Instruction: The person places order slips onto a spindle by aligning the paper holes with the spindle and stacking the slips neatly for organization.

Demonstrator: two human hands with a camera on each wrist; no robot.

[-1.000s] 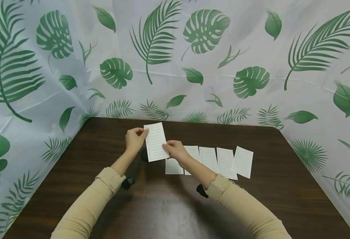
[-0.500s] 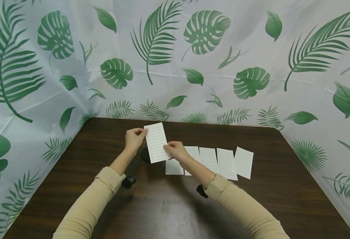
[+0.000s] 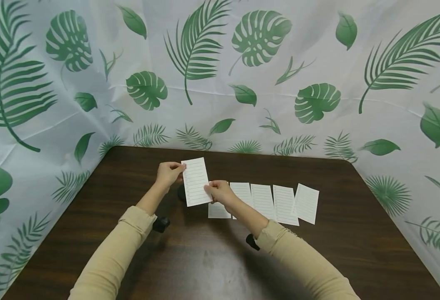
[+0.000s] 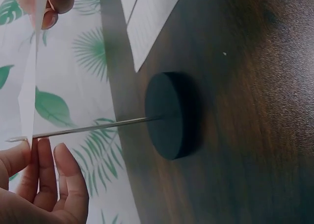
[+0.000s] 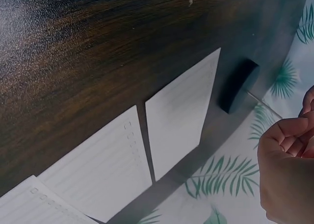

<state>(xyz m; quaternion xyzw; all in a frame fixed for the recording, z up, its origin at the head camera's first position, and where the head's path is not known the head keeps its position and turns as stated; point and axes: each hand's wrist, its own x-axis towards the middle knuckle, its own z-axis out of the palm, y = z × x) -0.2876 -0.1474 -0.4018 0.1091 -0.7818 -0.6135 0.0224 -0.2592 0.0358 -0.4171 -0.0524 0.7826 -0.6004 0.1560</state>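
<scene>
My left hand (image 3: 168, 174) pinches the upper left corner of a lined checklist sheet (image 3: 195, 181), held up above the table. Lower on its right edge, my right hand (image 3: 221, 192) pinches the same sheet between thumb and fingers. Under the sheet stands a bill spike, its black round base (image 4: 167, 116) mostly hidden in the head view. In the left wrist view its thin metal rod (image 4: 98, 128) reaches the sheet by the left fingertips, and the tip shows beyond the sheet's edge. Whether the rod pierces the paper I cannot tell.
Several more lined sheets (image 3: 262, 201) lie in a row on the dark wooden table (image 3: 212, 258), right of the spike. The rightmost sheet (image 3: 305, 203) is tilted and overlaps its neighbour. A leaf-patterned curtain (image 3: 212, 83) rises behind the table.
The held sheet tilts slightly, and its upper edge now sits a little lower. Both hands keep their grip and barely move; the sheets on the table stay put.
</scene>
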